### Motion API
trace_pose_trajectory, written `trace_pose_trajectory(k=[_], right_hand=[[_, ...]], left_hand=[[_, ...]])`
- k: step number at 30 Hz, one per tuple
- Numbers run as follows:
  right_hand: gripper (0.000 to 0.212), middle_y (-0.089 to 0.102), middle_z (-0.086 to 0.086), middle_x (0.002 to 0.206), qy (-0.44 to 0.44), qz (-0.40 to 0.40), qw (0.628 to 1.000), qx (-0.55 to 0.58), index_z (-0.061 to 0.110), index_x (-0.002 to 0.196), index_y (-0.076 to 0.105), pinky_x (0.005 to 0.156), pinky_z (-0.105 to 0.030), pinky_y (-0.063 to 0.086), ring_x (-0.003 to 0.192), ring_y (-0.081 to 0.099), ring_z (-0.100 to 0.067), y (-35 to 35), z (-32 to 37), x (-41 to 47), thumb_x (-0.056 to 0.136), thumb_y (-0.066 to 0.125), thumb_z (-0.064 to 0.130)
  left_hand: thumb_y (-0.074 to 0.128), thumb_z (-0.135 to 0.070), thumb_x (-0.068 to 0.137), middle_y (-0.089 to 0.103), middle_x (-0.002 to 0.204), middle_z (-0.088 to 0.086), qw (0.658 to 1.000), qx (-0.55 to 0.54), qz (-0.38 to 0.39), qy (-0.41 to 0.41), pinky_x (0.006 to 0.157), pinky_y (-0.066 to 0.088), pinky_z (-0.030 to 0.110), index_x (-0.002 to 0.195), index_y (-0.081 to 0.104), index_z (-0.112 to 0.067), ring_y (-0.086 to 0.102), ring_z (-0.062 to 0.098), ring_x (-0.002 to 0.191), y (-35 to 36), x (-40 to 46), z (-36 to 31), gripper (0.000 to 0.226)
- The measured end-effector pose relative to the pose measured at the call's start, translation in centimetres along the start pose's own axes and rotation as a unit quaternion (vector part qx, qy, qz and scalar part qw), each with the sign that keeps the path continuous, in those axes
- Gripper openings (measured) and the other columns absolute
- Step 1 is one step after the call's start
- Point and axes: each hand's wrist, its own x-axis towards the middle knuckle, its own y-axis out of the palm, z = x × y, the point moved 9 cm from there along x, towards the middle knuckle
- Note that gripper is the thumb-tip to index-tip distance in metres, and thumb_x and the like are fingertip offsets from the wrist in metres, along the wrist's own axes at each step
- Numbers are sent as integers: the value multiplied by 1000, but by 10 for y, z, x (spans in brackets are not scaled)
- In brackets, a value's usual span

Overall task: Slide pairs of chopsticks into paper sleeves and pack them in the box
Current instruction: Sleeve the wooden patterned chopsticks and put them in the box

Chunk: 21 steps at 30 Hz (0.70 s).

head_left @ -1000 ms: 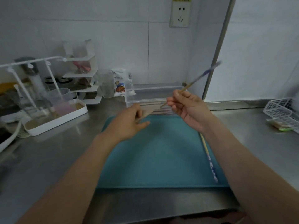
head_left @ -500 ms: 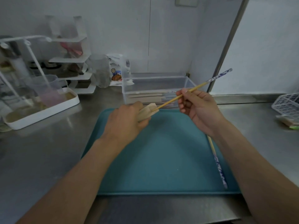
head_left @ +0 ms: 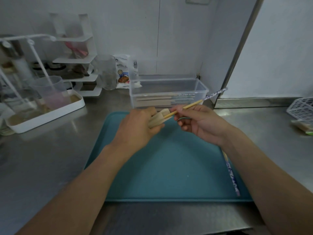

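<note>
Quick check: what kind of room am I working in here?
Most likely a kitchen prep area, perhaps commercial: a stainless steel counter against white tiled walls, a white drying rack holding a measuring jug, and a teal tray as the work surface.

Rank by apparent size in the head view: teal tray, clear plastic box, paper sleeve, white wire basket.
1. Teal plastic tray
2. Clear plastic box
3. White wire basket, cut off by the frame edge, and tan paper sleeve, partly hidden by fingers: unsure.

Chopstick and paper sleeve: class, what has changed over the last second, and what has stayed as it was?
The right hand has pushed the chopstick tip into the paper sleeve held by the left hand. Both grips are unchanged; the second chopstick still lies on the tray.
</note>
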Motion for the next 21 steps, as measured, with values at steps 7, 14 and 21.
trace_pose_trajectory(k=[7,14,21], right_hand=[[21,58,-11,72,-167,-319,925,121,6,115,48,54,-24,53,51,59,-15,-86,39,-17,98,60,11],[19,66,-10,78,-174,-212,957,-90,-5,113,66,52,-20,49,57,59,-13,-53,45,-9,100,53,2],[20,69,-8,90,-104,-119,976,-150,7,109,71,57,-24,53,67,65,-15,-36,30,-5,102,52,10]], left_hand=[[73,-44,80,55,69,-3,1000,19,10,-9,57,46,34,81,56,-25,55,24,66,3,2,12,25],[75,-41,79,53,64,-4,1000,8,16,6,57,49,36,73,50,-27,54,25,63,5,2,11,28],[77,-47,76,50,63,-9,1000,5,23,-1,54,42,31,70,45,-31,52,20,63,8,3,15,36]])
